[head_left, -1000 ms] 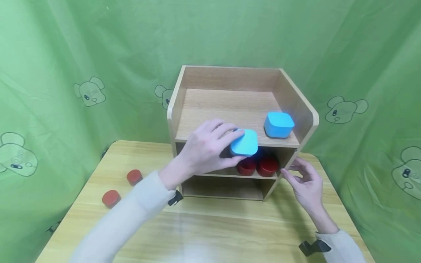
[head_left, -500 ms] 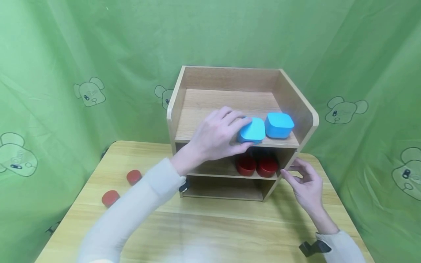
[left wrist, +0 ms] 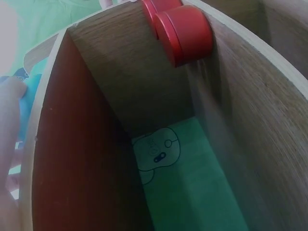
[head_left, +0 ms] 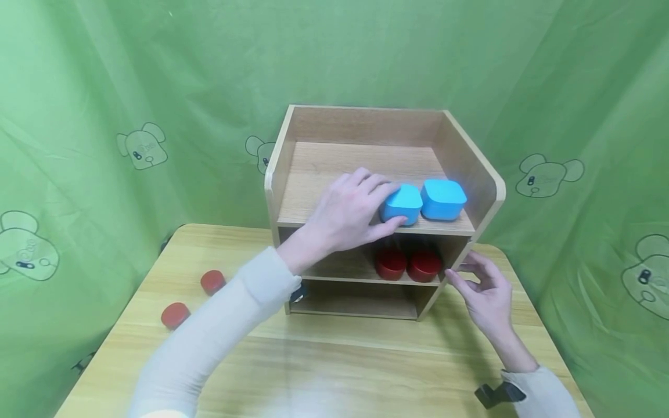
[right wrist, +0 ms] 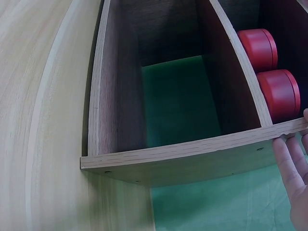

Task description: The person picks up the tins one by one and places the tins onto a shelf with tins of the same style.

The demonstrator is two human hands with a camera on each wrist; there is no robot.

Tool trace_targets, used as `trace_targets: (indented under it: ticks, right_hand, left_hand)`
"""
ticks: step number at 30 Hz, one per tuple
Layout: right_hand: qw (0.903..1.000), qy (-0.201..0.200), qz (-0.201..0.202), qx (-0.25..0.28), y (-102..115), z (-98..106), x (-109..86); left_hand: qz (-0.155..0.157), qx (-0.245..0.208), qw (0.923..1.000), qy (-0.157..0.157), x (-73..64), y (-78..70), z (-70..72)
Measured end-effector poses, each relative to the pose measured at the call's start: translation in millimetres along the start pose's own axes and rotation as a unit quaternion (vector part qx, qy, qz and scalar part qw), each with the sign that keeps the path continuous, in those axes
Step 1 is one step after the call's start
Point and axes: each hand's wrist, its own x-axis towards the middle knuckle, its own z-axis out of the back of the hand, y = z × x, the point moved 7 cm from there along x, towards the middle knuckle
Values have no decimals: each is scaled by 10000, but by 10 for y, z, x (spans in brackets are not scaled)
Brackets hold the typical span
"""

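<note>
My left hand (head_left: 350,212) holds a blue rounded-square box (head_left: 405,203) at the front of the top shelf, thumb on its near side and fingers at its far side. A second blue box (head_left: 443,199) stands just right of it. My right hand (head_left: 483,290) grips the right side panel of the wooden shelf unit (head_left: 366,157), its thumb at the front edge and fingers against the outer face. On the middle shelf, two round red tins (head_left: 391,264) sit side by side near that panel. Red tins (right wrist: 279,94) also show in the right wrist view.
Two more round red tins (head_left: 213,282) lie on the table (head_left: 334,366) left of the unit. The bottom compartment (head_left: 355,299) has an open front. A green curtain (head_left: 366,52) hangs behind and at both sides.
My left hand has carried the blue box up and right from in front of the middle shelf to the top shelf, next to the other blue box. My right hand stays put.
</note>
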Motion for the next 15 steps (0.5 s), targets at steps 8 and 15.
trace_targets:
  ticks: [8,15]
  right_hand:
    - [10000,22,10,-20,11,6,11]
    - [10000,59,-19,-71,8,2,11]
  left_hand:
    - [189,125,9989,403,69,6,-47]
    - [298,47,9983,490,101,32,-64]
